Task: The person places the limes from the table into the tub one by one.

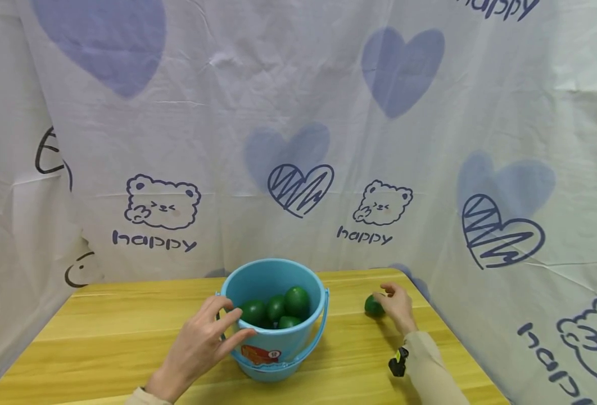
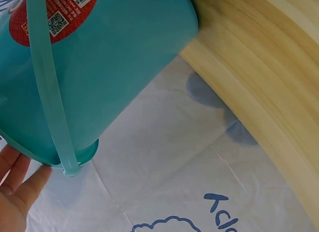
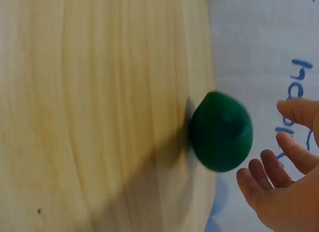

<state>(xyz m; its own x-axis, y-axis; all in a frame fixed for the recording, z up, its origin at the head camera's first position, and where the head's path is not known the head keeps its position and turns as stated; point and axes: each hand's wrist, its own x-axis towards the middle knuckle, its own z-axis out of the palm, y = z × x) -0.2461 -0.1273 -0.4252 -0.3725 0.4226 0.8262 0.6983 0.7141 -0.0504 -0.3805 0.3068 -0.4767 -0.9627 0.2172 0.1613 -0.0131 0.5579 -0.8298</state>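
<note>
A light blue bucket (image 1: 283,343) stands upright on the table, its handle hanging down at the front. Inside lie several smooth dark green fruits (image 1: 297,301), avocado-like in shape. My left hand (image 1: 199,340) holds the bucket's left rim, with fingertips over the edge and the thumb along the outside. The left wrist view shows the fingers (image 2: 17,167) at that rim beside the handle's end. Off to the right, one more green fruit (image 3: 222,132) rests on the table, narrowing at one end. My right hand (image 3: 284,177) is beside it, fingers spread and curved, a gap between them and the fruit.
The wood-grain table (image 1: 126,326) has its right edge close past the lone fruit. White cloth (image 1: 217,140) printed with hearts and bears hangs behind and at both sides. A black device (image 1: 398,361) sits at the right wrist.
</note>
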